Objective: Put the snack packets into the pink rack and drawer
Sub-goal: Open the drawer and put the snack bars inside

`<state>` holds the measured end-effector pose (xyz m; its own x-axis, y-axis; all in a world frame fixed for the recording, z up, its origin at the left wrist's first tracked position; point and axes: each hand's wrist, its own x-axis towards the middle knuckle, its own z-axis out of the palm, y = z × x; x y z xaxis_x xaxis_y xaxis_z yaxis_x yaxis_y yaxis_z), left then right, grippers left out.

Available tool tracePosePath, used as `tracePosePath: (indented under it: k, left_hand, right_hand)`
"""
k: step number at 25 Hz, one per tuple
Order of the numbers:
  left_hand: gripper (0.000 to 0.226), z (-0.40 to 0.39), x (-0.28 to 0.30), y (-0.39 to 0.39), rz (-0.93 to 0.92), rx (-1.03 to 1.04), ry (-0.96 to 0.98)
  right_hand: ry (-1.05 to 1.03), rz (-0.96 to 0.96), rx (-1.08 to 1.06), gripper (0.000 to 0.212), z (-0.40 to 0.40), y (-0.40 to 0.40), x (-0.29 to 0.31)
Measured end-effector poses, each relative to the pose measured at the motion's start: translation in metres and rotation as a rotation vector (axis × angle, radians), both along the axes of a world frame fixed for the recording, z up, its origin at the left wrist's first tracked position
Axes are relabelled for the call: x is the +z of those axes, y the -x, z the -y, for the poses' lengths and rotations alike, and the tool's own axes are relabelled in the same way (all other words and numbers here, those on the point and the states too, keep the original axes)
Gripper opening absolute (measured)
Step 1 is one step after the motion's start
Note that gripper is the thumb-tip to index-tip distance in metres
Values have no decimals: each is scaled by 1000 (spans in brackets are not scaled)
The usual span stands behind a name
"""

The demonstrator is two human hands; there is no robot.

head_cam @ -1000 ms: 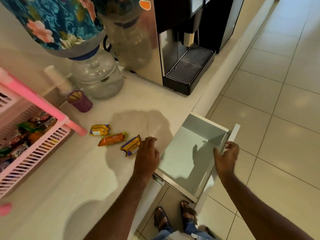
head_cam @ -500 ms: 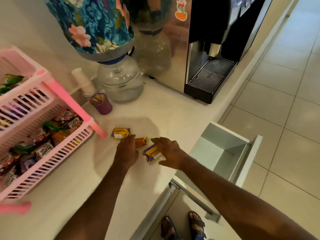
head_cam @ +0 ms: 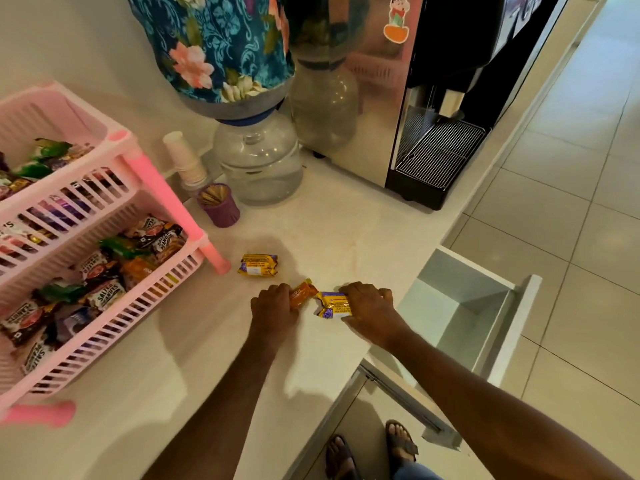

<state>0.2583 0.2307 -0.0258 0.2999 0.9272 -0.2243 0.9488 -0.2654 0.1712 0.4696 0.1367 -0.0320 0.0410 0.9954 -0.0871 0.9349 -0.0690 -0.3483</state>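
Three snack packets lie on the white counter (head_cam: 329, 230). My left hand (head_cam: 273, 306) is closed over the orange packet (head_cam: 304, 293). My right hand (head_cam: 370, 306) grips the yellow-and-purple packet (head_cam: 333, 304) beside it. A second yellow-and-purple packet (head_cam: 258, 265) rests free, a little further back near the rack's foot. The pink rack (head_cam: 166, 188) stands at the left, both tiers holding several packets. The white drawer (head_cam: 460, 306) is pulled out at the right, its inside bare.
A water jar (head_cam: 259, 161) with a floral-covered bottle on top stands at the back. A purple cup (head_cam: 220, 204) and stacked paper cups (head_cam: 185, 161) sit beside it. A black coffee machine (head_cam: 443, 147) is at the back right. Tiled floor lies beyond the counter edge.
My right hand left the drawer front and came onto the counter to the yellow-and-purple packet. My left hand shifted onto the orange packet. The view swung left, showing more of the rack.
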Motion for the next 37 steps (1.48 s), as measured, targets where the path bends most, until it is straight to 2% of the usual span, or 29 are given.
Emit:
tracePosePath:
  k: [7,10,13,18,22,25,30,33,37]
  left_hand:
    - [43,54,6,-44,387,239,192]
    - [43,83,11,-84,515,260,293]
    - [43,105,14,-123,632,251,379]
    - [39,127,0,-192,685,242,469]
    - [32,145,-23,-231,626,272,538]
    - [31,145,-49,-255,641,382,588]
    - [40,127,-98,-278,670,651,715]
    - [39,110,-136,-286,668,779,763]
    - [53,100,-184,-292,630,894,808]
  right_hand:
    - [6,-403,-165,52,47,-63,4]
    - [53,-558,-200,47,71,-103,3]
    - [111,-603,-206,48,95,-137,-10]
    - [225,-522,-205,61,107,-192,-38]
    - [355,-429,-253,56,87,-217,-57]
    - [466,-432,-317,47,65,-229,-77]
    - [579,-358,-348,60,42,-233,-110]
    - [635,-278,-349,53,34,-230,-135]
    - [681,-127,-304,49,21,-226,-162]
